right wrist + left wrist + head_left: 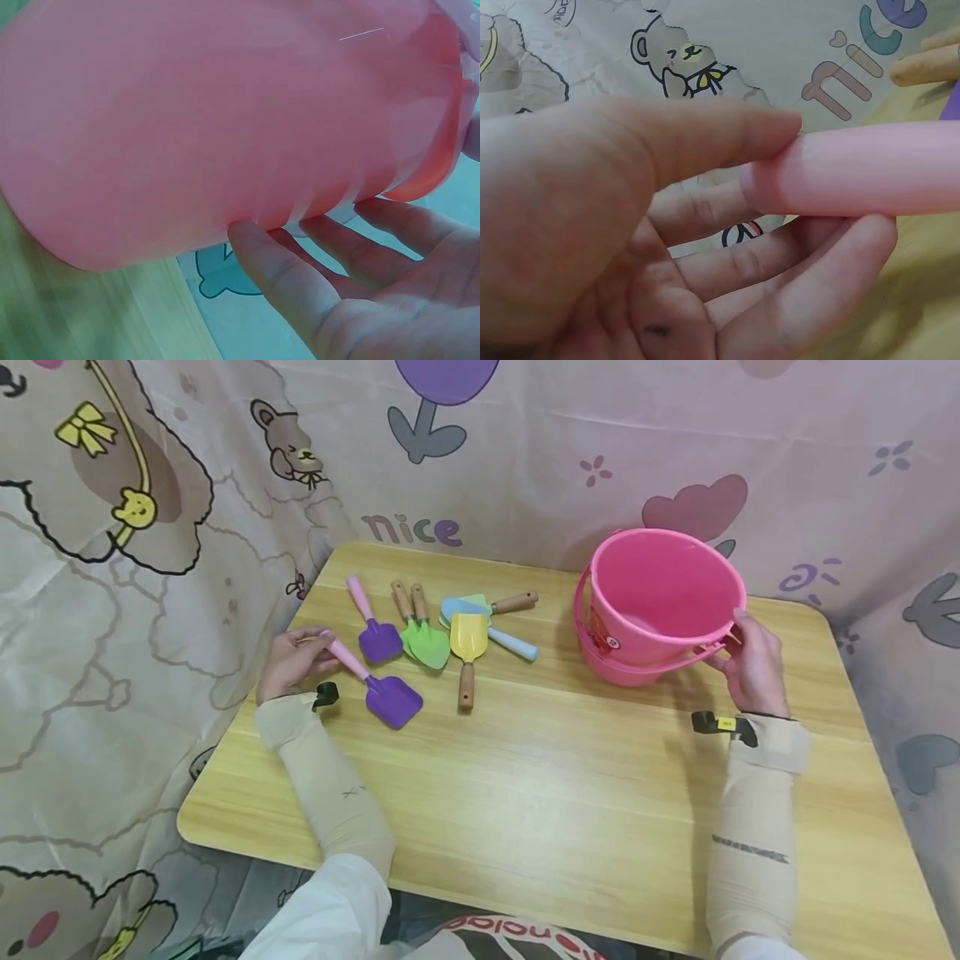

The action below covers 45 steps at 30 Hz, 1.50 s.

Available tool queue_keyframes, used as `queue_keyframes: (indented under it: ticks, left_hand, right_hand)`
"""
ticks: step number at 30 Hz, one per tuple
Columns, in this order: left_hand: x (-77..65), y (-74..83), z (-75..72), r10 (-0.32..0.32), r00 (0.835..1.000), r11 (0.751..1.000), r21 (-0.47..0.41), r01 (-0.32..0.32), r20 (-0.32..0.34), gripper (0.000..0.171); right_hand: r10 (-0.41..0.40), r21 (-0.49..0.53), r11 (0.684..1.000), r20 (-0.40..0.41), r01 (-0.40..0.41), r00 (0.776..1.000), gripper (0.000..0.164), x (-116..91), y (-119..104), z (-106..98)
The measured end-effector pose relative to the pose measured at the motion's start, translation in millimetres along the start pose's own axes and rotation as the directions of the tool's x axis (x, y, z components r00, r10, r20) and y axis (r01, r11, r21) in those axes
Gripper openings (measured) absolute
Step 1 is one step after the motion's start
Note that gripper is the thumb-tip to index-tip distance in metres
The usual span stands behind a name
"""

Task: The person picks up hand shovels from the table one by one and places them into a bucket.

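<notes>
In the head view, my left hand [295,662] pinches the end of the pink handle of a purple toy shovel [393,701]. The left wrist view shows the thumb above that pink handle [862,169] and fingertips below it. On the right, my right hand [753,664] holds a pink bucket [637,647] at its rim. Up close, several fingertips [251,232] touch the outer wall of the bucket [187,135], while the thumb shows only partly near the rim. The bucket's handle hangs down around its front.
Another purple shovel [380,642], two green trowels [431,647], a yellow scoop [468,637] and a blue-handled tool [513,643] lie on the wooden table [525,793]. A wooden-handled tool [516,602] lies partly beneath the blue one. A printed curtain [525,468] hangs behind.
</notes>
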<state>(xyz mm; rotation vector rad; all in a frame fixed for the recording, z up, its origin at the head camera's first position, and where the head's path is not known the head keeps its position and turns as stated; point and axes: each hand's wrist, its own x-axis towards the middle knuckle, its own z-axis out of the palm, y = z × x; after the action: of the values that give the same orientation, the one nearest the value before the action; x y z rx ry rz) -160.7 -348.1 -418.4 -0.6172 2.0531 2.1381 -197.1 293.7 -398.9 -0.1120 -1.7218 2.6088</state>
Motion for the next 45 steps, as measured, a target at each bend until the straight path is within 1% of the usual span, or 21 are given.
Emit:
queue_keyframes:
  ticks: [1,3,6,8,10,11,14,19,23,28,31,34,38,41,45]
  left_hand:
    - [0.7,-0.5,-0.6,0.006,1.0,1.0,-0.022,-0.006,0.005,0.066]
    - [2.0,-1.7,-1.5,0.022,1.0,0.998,-0.066,-0.021,0.011,0.06]
    - [3.7,-4.0,-1.6,0.05,0.998,0.991,-0.128,-0.047,0.023,0.039]
    - [5.1,-5.9,-1.6,0.08,0.996,0.986,-0.152,-0.074,0.03,0.022]
    - [6.1,-7.6,-1.4,0.112,0.993,0.981,-0.166,-0.104,0.037,0.012]
    - [6.7,-8.7,-1.6,0.129,0.991,0.976,-0.181,-0.12,0.042,0.01]
    - [8.5,-11.5,-1.4,0.17,0.984,0.958,-0.244,-0.154,0.049,0.01]
    - [11.7,-13.0,0.1,0.205,0.976,0.914,-0.371,-0.167,0.067,0.011]
    - [15.1,-13.2,3.1,0.233,0.971,0.888,-0.419,-0.189,0.056,0.01]
    - [21.9,-13.4,9.3,0.258,0.966,0.873,-0.428,-0.232,0.002,0.007]
    - [26.0,-12.6,14.5,0.261,0.965,0.866,-0.439,-0.242,-0.016,0.007]
    - [29.3,-11.7,18.7,0.266,0.963,0.856,-0.452,-0.252,-0.033,0.007]
    - [32.7,-9.9,24.0,0.272,0.96,0.852,-0.446,-0.273,-0.068,0.008]
    - [34.7,-8.3,27.8,0.271,0.958,0.856,-0.431,-0.285,-0.094,0.008]
    - [36.9,-6.4,33.7,0.281,0.953,0.847,-0.438,-0.302,-0.113,0.009]
  right_hand:
    - [-0.001,0.003,1.0,-0.002,0.001,1.0,0.056,0.6,0.0,0.2]
    - [-0.005,0.003,1.0,-0.002,0.005,1.0,0.056,1.6,0.0,0.5]
    - [-0.01,-0.003,1.0,-0.008,0.01,1.0,0.056,1.5,-0.3,-0.1]
    - [-0.01,-0.013,1.0,-0.012,0.01,1.0,0.056,1.1,-0.3,-0.4]
    - [-0.007,-0.019,1.0,-0.013,0.007,1.0,0.055,0.9,-0.3,-0.7]
    - [-0.006,-0.019,1.0,-0.012,0.006,1.0,0.055,0.9,-0.2,-0.8]
    - [-0.007,-0.02,1.0,-0.009,0.007,1.0,0.053,1.3,0.2,-0.7]
    - [-0.01,-0.024,1.0,-0.008,0.01,1.0,0.053,0.8,0.3,-0.4]
    - [-0.01,-0.034,0.999,-0.013,0.009,1.0,0.054,0.6,0.0,0.9]
    - [-0.014,-0.024,1.0,-0.011,0.014,1.0,0.047,1.2,0.7,1.6]
    - [-0.015,-0.016,1.0,-0.012,0.015,1.0,0.046,1.1,0.7,1.1]
    - [-0.015,-0.026,1.0,-0.011,0.014,1.0,0.049,1.5,0.2,1.5]
    - [-0.013,-0.046,0.999,-0.014,0.013,1.0,0.053,2.2,-0.2,1.9]
    - [-0.012,-0.047,0.999,-0.017,0.012,1.0,0.054,2.2,-0.1,1.8]
    - [-0.012,-0.049,0.999,-0.018,0.011,1.0,0.055,1.6,-0.3,1.4]
